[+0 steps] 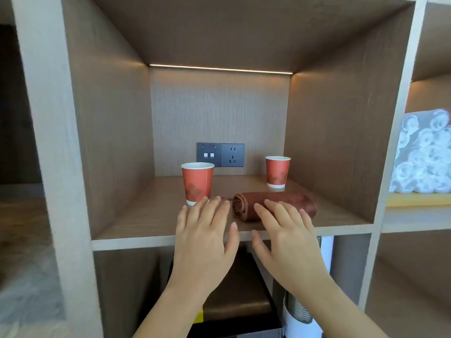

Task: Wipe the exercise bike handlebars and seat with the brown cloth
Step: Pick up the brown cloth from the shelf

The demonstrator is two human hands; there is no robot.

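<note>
Both hands reach into the shelf cubby at the centre of the frame, palms down, fingers straight and spread, holding nothing. The left hand has its fingertips just beside the base of the left cup. The right hand has its fingers over the near side of the cloth; whether they touch it cannot be told. The brown cloth lies rolled on the shelf, its spiral end facing left, between the 2 hands and the back wall. The right cup stands just behind it. A dark socket panel sits on the back wall, with a light strip above. At the right edge, rolled white towels are stacked in the next cubby.
</note>
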